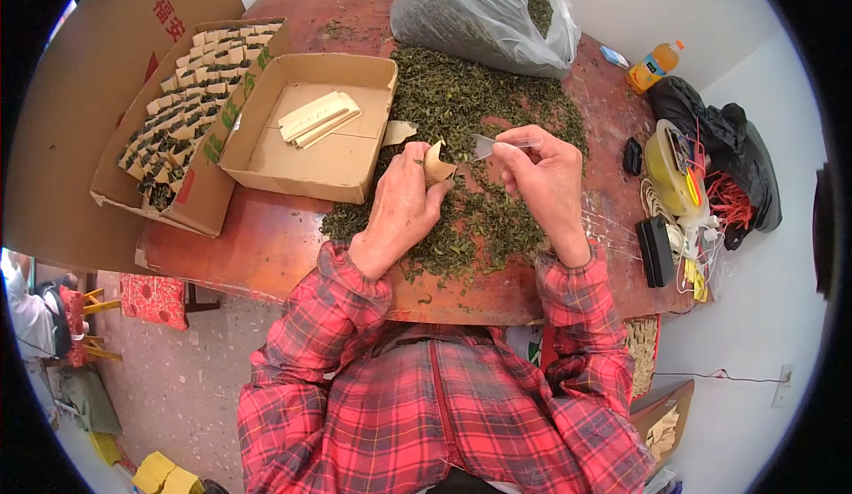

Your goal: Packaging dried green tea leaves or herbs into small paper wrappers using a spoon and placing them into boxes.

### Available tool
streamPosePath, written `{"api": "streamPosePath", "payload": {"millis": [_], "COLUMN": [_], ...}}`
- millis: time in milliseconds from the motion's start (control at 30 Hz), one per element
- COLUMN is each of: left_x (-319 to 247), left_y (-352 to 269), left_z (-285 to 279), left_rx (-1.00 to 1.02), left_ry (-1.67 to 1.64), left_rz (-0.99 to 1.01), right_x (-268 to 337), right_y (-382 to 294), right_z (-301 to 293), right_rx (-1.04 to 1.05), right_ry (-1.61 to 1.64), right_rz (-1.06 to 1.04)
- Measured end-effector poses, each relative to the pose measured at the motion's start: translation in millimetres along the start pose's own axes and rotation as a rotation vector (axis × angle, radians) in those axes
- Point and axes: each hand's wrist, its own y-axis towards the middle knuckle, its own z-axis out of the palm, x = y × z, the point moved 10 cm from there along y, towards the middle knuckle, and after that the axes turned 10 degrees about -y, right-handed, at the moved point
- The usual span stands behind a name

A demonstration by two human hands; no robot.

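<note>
My left hand holds a small brown paper bag, its mouth open toward the top right. In my right hand is a clear plastic spoon, pinched between thumb and fingers, its bowl a short way right of the bag. Dark green dried leaves lie spread over the reddish wooden table beneath both hands. Another paper piece rests on the leaves just behind my left hand. Whether the spoon carries any leaf I cannot tell.
A shallow cardboard box holds flat paper bags. Left of it, a longer carton holds many leaf-filled bags. A plastic sack of leaves stands behind. At right are a juice bottle, a tub and a black case.
</note>
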Motion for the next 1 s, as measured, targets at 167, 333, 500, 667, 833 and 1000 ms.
{"api": "streamPosePath", "payload": {"millis": [167, 333, 500, 667, 833, 1000], "left_x": [-8.0, -12.0, -12.1, -15.1, -13.4, -17.3], "left_y": [0.6, -0.7, -0.8, -0.1, -1.0, -0.5], "left_z": [1.1, -1.9, -1.5, -1.3, -2.1, -3.4], "left_rx": [-0.009, -0.032, -0.034, -0.036, -0.042, -0.041], "left_ry": [0.001, 0.005, 0.001, 0.018, 0.029, 0.036], "left_rz": [0.038, 0.075, 0.079, 0.095, 0.097, 0.102], "right_x": [10.8, 41.1, 65.2, 74.3, 75.2, 79.5], "right_y": [1.0, -5.2, -19.4, -31.9, -34.0, -37.2], "right_z": [-0.6, 4.1, 7.8, 9.9, 11.0, 13.5], "right_rx": [-0.035, -0.052, -0.14, -0.191, -0.205, -0.214], "right_ry": [-0.133, -0.316, -0.495, -0.582, -0.592, -0.631], "right_rz": [-0.118, -0.292, -0.521, -0.588, -0.583, -0.6]}}
